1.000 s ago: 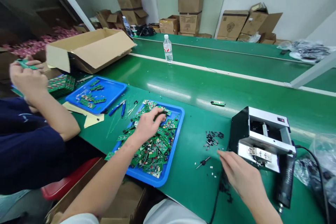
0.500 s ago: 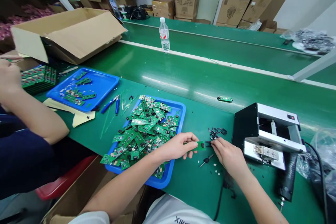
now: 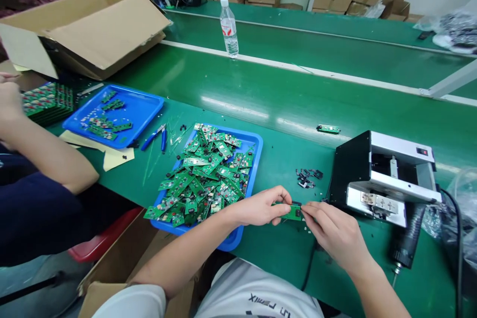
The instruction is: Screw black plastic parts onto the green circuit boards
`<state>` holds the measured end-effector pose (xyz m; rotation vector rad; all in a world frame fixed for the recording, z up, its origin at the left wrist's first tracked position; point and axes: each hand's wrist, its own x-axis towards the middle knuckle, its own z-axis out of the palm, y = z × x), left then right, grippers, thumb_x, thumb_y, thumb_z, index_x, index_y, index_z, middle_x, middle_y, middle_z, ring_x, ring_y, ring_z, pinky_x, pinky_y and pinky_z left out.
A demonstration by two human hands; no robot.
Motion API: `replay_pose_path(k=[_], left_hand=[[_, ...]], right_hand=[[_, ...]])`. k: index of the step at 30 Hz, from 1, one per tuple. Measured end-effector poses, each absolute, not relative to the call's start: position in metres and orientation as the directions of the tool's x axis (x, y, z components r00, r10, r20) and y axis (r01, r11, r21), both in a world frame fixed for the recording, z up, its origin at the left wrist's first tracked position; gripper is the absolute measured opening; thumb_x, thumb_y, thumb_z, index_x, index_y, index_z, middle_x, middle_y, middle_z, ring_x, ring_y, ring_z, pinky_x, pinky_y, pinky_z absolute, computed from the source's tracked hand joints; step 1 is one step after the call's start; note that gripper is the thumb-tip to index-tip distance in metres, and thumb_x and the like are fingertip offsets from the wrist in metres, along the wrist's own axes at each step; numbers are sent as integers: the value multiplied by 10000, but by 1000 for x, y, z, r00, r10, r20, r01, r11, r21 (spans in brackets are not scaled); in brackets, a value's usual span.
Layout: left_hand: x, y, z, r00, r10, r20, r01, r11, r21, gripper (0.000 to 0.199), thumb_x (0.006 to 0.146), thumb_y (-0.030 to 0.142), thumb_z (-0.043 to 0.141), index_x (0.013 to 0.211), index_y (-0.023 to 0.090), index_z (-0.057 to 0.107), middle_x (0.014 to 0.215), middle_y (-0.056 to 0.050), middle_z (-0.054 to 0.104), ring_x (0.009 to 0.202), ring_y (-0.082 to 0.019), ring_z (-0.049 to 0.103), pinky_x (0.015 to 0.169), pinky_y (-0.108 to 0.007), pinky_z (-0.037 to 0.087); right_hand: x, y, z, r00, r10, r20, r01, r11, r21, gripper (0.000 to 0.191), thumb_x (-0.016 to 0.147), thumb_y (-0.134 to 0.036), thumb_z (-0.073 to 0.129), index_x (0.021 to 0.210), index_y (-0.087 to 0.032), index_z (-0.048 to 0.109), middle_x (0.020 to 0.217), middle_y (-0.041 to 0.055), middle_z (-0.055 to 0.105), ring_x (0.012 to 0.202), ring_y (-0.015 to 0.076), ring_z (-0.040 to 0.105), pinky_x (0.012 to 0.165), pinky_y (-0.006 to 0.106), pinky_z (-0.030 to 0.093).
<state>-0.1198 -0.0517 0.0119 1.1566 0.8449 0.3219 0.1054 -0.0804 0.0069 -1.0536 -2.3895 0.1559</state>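
Observation:
My left hand pinches a small green circuit board with a black component near its right end. At that end, my right hand has thumb and forefinger closed on a small black plastic part, mostly hidden by the fingers, against the board. Just beyond my hands lies a loose pile of small black plastic parts. Left of them, a blue tray is heaped with green circuit boards.
A black-and-silver machine stands at right, beside a black-handled tool. One board lies farther back. At left are blue cutters, a second blue tray and a co-worker's arm. A water bottle stands behind.
My right hand has come away from the black parts pile, bringing a part to the board's right end. My left hand still holds the board. The view has tilted down slightly.

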Motion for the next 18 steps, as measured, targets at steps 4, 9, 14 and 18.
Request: replay_pose_path(k=[4,9,14,18], left_hand=[[-120,-52,13,667,645,-374,185,342,921,234,899,336,466,1073,181,456,818,29,482,565,-42,452,574,-202,367],[-118,-51,19,693,623,-362,212,304,929,244,911,334,450,1078,161,488,730,37,479,585,-62,458,579,-204,375],[-114,-51,17,694,615,-376,193,344,919,270,910,364,460,1069,153,517,666,40,481,584,-70,441,563,-201,349],[-110,-53,14,688,602,-406,144,436,889,307,889,405,492,1064,155,527,671,38,486,584,-69,435,566,-203,338]], right_hand=[[107,-81,9,-573,710,410,623,702,-345,214,813,-88,595,1008,-173,621,922,68,679,826,153,650,776,288,535],[108,-83,13,-572,702,425,600,711,-367,217,807,-85,601,1003,-176,617,922,66,683,812,147,652,775,284,544],[111,-86,12,-524,702,482,599,706,-378,290,761,-52,640,1020,-179,611,925,63,684,829,151,652,803,297,552],[112,-89,10,-466,692,551,598,706,-380,327,714,-25,674,996,-180,615,885,44,686,815,148,652,855,325,554]])
